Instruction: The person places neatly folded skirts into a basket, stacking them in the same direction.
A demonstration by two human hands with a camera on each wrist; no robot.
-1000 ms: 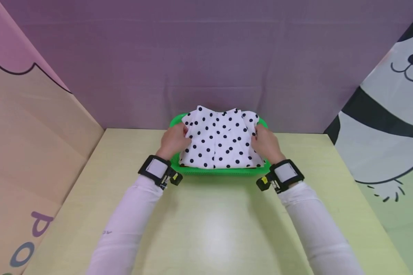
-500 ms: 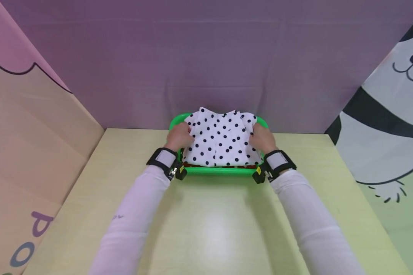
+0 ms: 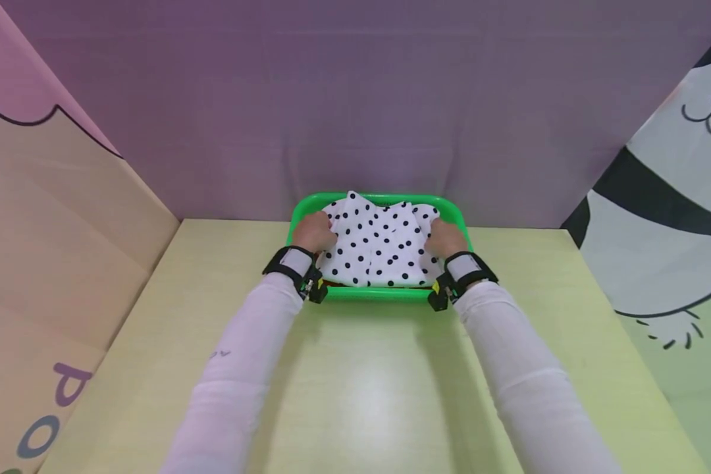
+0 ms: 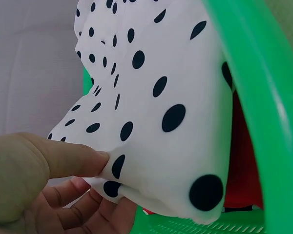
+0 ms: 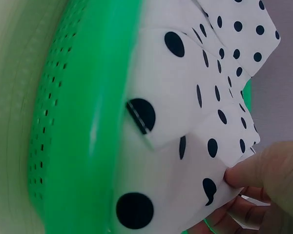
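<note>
A folded white cloth with black dots lies in a green plastic basket at the far middle of the table. My left hand pinches the cloth's left edge between thumb and fingers. My right hand pinches its right edge, thumb on top. In the left wrist view the cloth hangs just above the basket rim, with something red underneath. The right wrist view shows the cloth resting over the perforated basket wall.
The basket stands against the purple back wall. A pale yellow-green table stretches toward me between my white sleeves. A pink and beige panel closes the left side and a cartoon animal panel the right.
Both hands carried the dotted cloth away from me and down into the green basket; the far rim of the basket now shows behind it.
</note>
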